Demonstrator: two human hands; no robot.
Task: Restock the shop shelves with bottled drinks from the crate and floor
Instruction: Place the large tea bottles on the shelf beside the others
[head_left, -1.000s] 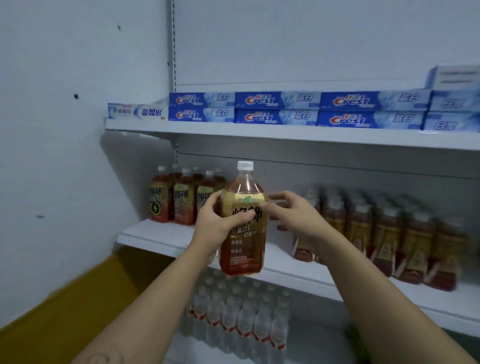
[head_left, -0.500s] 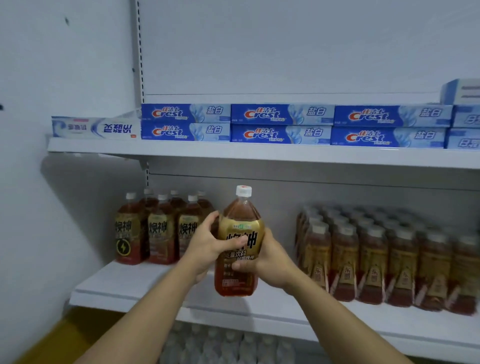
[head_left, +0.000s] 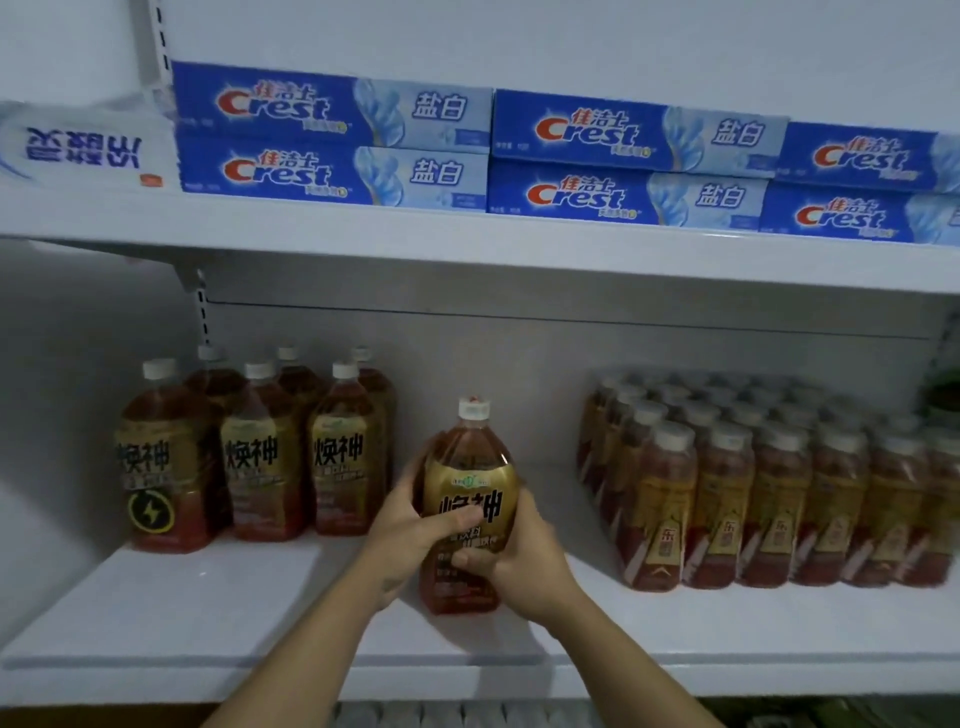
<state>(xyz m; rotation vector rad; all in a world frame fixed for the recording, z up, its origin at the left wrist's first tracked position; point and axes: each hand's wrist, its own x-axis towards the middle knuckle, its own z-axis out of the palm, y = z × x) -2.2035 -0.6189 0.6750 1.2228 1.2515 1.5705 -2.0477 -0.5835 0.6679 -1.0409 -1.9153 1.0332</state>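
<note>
While left hand (head_left: 410, 525) grips, bottle (head_left: 470, 483) upright, cap (head_left: 474, 408) up.

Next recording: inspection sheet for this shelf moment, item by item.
Surface: white middle shelf, bottles standing at left and right.
Job's things: held bottle, upright, in the gap between the loose bottles and the wrapped pack; whether its base touches the shelf is unclear.
Clutter: nothing seen.
Grips: left hand and right hand both curl round the held bottle.
Cables: nothing seen.
Surroundings: toothpaste boxes on the top shelf; pale bottles below, blurred; wall at left.
</note>
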